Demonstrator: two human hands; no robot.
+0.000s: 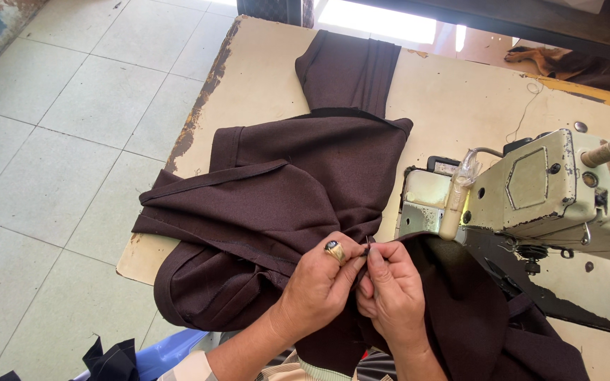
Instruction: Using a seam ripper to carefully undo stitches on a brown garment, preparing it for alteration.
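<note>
Cream, worn wooden table (262, 77) fills the frame's centre, bearing dark brown woven garment fabric (284, 197) spread across it. Grey-green metal sewing machine (552, 190) stands at right. Lower centre, left hand (319, 286), wearing a ring (335, 249), and right hand (390, 293) pinch the fabric's edge together.

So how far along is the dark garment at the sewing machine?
Done: pressed pleats and finished edges show on the dark brown garment spread over the table. In hand: left hand and right hand pinch one edge together beside the sewing machine. Left: that edge is not yet under the needle.
</note>
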